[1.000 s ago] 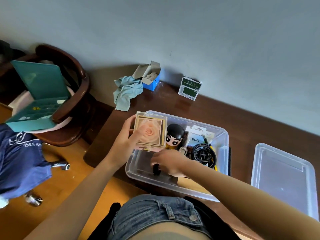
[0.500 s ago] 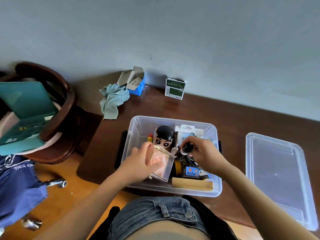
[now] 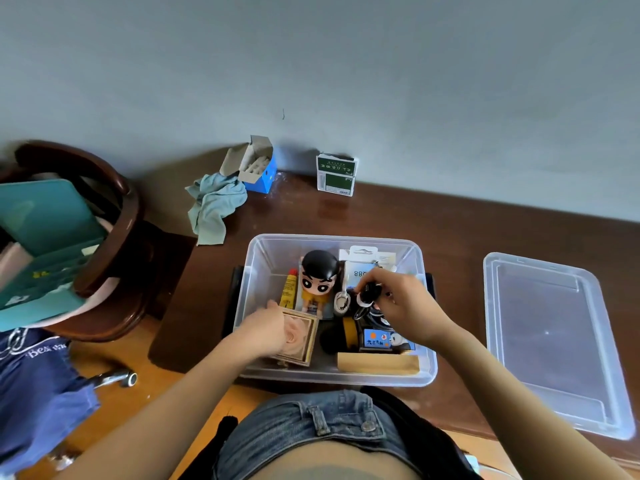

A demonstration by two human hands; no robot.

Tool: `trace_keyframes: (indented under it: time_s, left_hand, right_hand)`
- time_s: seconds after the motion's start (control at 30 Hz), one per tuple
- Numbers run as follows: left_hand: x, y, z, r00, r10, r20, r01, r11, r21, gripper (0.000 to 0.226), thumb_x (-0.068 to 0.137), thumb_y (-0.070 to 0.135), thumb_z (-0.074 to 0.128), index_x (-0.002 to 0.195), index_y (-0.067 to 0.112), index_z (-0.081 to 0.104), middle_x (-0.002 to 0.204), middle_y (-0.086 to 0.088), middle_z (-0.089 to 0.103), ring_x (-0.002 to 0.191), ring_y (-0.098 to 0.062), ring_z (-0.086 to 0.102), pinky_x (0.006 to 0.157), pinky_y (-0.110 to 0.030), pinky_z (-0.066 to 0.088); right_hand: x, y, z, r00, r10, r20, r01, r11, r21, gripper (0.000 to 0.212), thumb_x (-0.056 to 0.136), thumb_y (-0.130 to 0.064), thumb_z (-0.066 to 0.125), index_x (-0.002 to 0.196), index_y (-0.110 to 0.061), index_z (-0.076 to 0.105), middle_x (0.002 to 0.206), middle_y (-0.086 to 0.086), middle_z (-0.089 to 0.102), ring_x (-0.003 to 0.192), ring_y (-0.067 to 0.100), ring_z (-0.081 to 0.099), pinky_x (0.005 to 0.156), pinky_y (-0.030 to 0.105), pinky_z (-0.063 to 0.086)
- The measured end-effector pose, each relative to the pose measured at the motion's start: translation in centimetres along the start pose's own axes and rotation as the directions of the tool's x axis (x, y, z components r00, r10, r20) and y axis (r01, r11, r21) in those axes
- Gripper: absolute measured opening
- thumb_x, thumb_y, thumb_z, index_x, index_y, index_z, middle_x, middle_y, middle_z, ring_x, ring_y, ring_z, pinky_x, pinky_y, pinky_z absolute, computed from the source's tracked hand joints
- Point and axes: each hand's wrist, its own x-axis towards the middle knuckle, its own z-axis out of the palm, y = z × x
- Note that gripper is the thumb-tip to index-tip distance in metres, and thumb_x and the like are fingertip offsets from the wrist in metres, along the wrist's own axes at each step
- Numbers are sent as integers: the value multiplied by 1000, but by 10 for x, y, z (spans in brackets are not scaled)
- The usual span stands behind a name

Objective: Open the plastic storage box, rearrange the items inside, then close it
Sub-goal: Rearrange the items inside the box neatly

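Storage box [image 3: 429, 370] is open on the desk; all positions refer to it. In its front-left corner, the left hand [image 3: 265, 329] grips the rose case [image 3: 300, 337]. At centre, the right hand [image 3: 403, 303] pinches a small black item [image 3: 370, 293]. The lid [image 3: 550, 341] lies to its right. Risk: lowering the case may topple the figurine [image 3: 317, 280] just behind it.

Counting what sits in front of me.

One clear storage box [image 3: 263, 271] mid-frame, one lid [image 3: 554, 341] at right. Inside: one big-headed figurine [image 3: 317, 282], one yellow tube [image 3: 288, 292], one rose-picture box [image 3: 301, 337], one tan wooden block [image 3: 377, 362]. Upper desk: one blue carton [image 3: 261, 171], one green carton [image 3: 336, 174], one cloth [image 3: 214, 206].
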Motion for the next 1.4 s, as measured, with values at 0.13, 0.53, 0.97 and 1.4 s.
trace_keyframes:
  time_s: [0.13,0.53,0.97,1.4]
  left_hand:
    - [-3,14,9,889,292,-353,-201,941,273,38,89,14,55,126,14,46,124,-8,47,110,-25,49,86,-33,44]
    - [19,-7,-3,952,295,87,-293,782,551,89,76,69,58,140,14,31,130,-12,48,115,-29,49,92,-37,40]
    - [12,4,12,897,424,-126,-346,850,397,47,90,47,51,127,19,47,122,-4,54,111,-22,52,94,-37,40]
    - [13,77,24,747,663,-43,-654,746,125,42,90,40,60,129,25,57,131,8,58,115,-14,54,88,-30,45]
  right_hand:
    - [-3,3,-2,1000,7,-22,-6,1000,18,39,82,12,41,96,-16,64,84,-6,67,73,10,61,62,18,47]
    - [-12,19,3,996,43,-77,-31,987,158,39,85,9,43,92,-22,64,83,-9,69,72,34,62,68,53,52]
    - [-7,20,-15,978,81,-192,-26,963,269,37,88,7,47,89,-25,66,89,-10,69,85,13,67,70,28,58]
    - [-17,24,-19,963,122,-240,-49,956,290,37,85,11,45,91,-18,67,90,-7,69,84,16,66,71,28,57]
